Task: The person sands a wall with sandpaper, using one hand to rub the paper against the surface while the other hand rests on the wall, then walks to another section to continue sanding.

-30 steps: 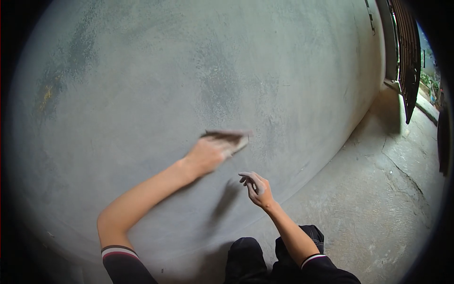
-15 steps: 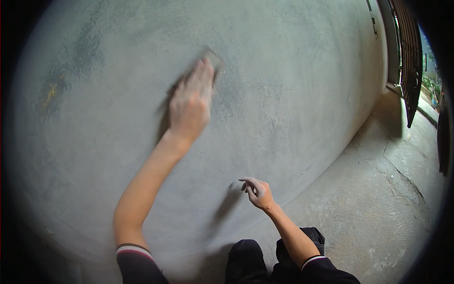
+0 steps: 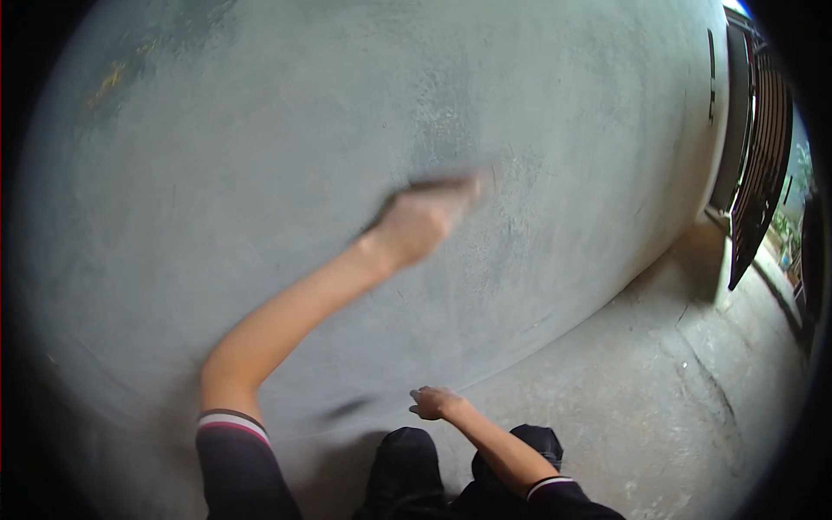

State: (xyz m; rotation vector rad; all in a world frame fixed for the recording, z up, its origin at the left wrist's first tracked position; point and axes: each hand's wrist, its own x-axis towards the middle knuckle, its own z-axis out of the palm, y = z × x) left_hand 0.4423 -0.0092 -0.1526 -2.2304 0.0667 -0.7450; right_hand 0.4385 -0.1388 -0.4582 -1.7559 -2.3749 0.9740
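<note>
My left hand presses against a grey plastered wall, blurred by motion. Under its fingers is a flat piece of sandpaper; only a smeared edge of it shows past the fingertips. The wall around the hand has darker, rougher patches, with a small yellowish mark at upper left. Lower down, my right hand hangs in front of the wall's foot, near my knees. Its fingers are loosely bent and somewhat apart, with nothing visible in them.
A concrete floor with a crack meets the wall along a curved-looking line. At the far right stands a dark slatted gate, with plants and daylight beyond it. My knees are at the bottom of the view.
My left hand has swung right and lower across the wall with the sandpaper, its fingers now pointing more to the right. My right hand is lower and farther left. The view has shifted.
</note>
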